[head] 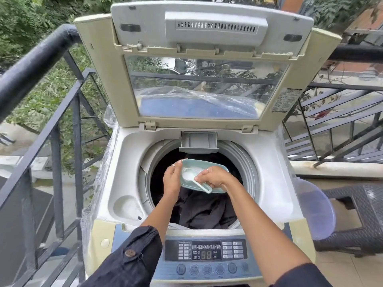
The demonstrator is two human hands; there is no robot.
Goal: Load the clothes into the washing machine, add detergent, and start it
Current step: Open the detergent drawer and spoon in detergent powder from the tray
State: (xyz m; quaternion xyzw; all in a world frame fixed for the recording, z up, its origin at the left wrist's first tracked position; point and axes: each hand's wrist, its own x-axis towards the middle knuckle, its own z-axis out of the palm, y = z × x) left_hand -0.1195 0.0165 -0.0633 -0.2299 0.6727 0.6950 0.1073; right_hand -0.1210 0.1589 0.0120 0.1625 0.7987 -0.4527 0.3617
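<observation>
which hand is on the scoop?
The right hand: it pinches the handle of the white scoop, while the left hand only holds the teal container.

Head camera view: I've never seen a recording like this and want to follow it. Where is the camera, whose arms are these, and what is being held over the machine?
The camera sits on a person's head, looking forward and down, so the two arms are the wearer's own. Below them stands a white top-loading washing machine with its lid raised; dark clothes lie in the drum. The left hand holds a pale green oval plastic tub of white powder over the opening. The right hand pinches the handle of a pale green plastic scoop whose bowl lies in the powder. The control panel runs along the near edge.
</observation>
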